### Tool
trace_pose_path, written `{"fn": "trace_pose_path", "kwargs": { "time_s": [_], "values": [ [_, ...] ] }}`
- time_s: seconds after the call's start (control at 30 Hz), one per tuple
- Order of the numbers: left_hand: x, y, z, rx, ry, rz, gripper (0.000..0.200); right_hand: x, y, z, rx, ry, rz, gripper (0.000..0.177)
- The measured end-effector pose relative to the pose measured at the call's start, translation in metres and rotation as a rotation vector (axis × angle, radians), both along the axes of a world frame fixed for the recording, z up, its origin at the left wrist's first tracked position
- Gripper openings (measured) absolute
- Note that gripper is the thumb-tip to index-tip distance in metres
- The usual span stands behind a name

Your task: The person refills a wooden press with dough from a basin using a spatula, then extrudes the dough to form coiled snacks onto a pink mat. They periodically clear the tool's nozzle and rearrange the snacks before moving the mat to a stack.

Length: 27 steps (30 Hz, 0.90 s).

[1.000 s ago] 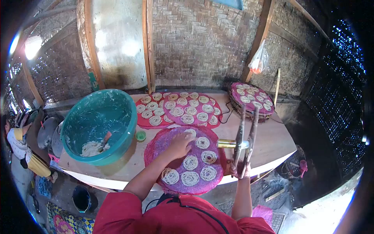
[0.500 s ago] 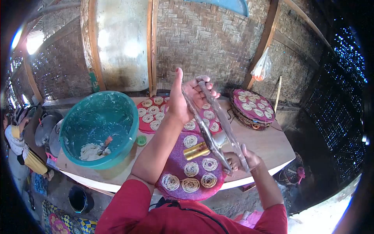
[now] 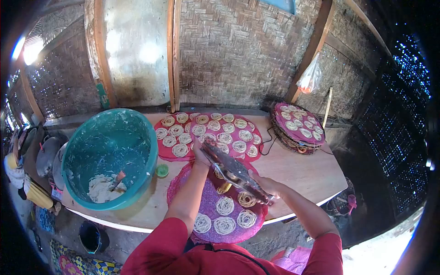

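Press (image 3: 234, 171) held slantwise just above near mat (image 3: 238, 236) of noodle coils, left hand (image 3: 200, 155) clamped on far handle ends, right hand (image 3: 267, 185) closed round near ends. Teal bowl (image 3: 110, 142) left; filled mats (image 3: 233, 136) beyond.

Dull metal press (image 3: 234, 171), brass barrel (image 3: 223, 188), glossy plastic basin (image 3: 147, 151), smooth wooden table (image 3: 302, 172)

Both arms reach forward, left hand (image 3: 200, 155) farther out than right hand (image 3: 267, 185), both hands clenched.
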<state>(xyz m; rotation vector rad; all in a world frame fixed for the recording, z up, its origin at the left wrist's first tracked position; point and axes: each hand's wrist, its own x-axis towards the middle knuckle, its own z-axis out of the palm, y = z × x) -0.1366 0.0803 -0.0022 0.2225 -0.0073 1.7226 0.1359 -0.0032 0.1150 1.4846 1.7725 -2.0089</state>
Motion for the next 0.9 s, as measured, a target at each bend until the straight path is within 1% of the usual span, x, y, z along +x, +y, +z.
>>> {"fn": "trace_pose_path", "kwargs": {
  "time_s": [0.03, 0.07, 0.1, 0.17, 0.2, 0.3, 0.33, 0.47, 0.57, 0.63, 0.7, 0.77, 0.9],
  "values": [
    [0.0, 0.002, -0.002, 0.013, -0.011, 0.018, 0.055, -0.001, 0.005, 0.001, -0.002, -0.001, 0.003, 0.076],
    [-0.004, 0.007, 0.0, 0.029, 0.01, 0.028, 0.055, -0.001, 0.009, 0.001, 0.077, -0.043, 0.013, 0.076],
    [-0.006, 0.005, 0.013, 0.024, 0.008, 0.03, 0.055, -0.002, 0.013, 0.002, 0.155, -0.085, 0.023, 0.077],
    [-0.01, -0.003, 0.042, 0.071, 0.038, 0.028, 0.055, -0.01, 0.01, 0.013, 0.184, -0.101, 0.016, 0.076],
    [-0.012, -0.011, 0.057, 0.167, 0.091, 0.023, 0.047, -0.014, 0.007, 0.02, 0.21, -0.074, 0.017, 0.076],
    [-0.017, -0.025, 0.08, 0.091, 0.066, 0.033, 0.046, -0.019, -0.005, 0.036, 0.239, -0.03, 0.028, 0.075],
    [-0.019, -0.026, 0.086, 0.01, 0.042, 0.013, 0.055, -0.019, -0.008, 0.039, 0.248, -0.017, 0.035, 0.075],
    [-0.007, -0.037, 0.09, -0.005, -0.002, 0.051, 0.052, -0.006, -0.012, 0.046, 0.263, -0.018, 0.039, 0.077],
    [0.0, -0.032, 0.083, 0.056, -0.026, 0.047, 0.051, -0.001, -0.01, 0.054, 0.296, -0.092, 0.062, 0.077],
    [0.002, -0.027, 0.085, 0.124, -0.051, 0.038, 0.039, -0.001, -0.005, 0.05, 0.36, -0.108, 0.018, 0.077],
    [-0.001, -0.024, 0.092, 0.103, -0.06, 0.044, 0.041, -0.005, -0.002, 0.046, 0.369, -0.078, 0.015, 0.077],
    [-0.008, -0.027, 0.1, -0.028, 0.08, 0.105, 0.043, -0.011, -0.004, 0.046, 0.332, -0.059, 0.011, 0.075],
    [-0.02, -0.031, 0.096, -0.042, 0.059, 0.104, 0.046, -0.015, -0.007, 0.035, 0.301, -0.002, 0.025, 0.073]
  ]
}}
